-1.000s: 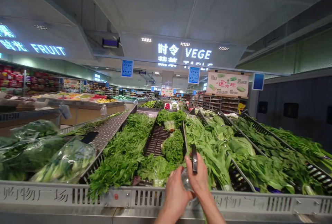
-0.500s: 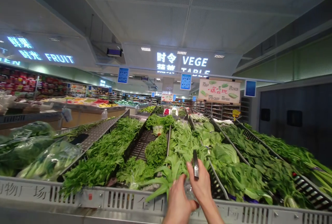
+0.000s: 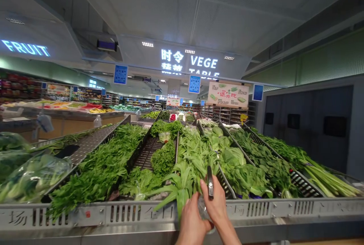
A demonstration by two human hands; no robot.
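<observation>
Low in the middle of the view, both my hands meet in front of a metal produce stand. My right hand pinches a thin dark phone held upright, edge on. My left hand is curled against it, fingers closed around a crumpled clear plastic bag caught between the two hands. Just beyond the fingers lie long-leafed green vegetables.
Black slotted trays hold rows of leafy greens, curly lettuce and dark leaves. Bagged greens lie at the left. A fruit counter stands at far left, a grey wall at right. Lit signs hang overhead.
The view has swung right along the stand, so the trays slid left. Both hands stay together low centre, still holding the phone and bag.
</observation>
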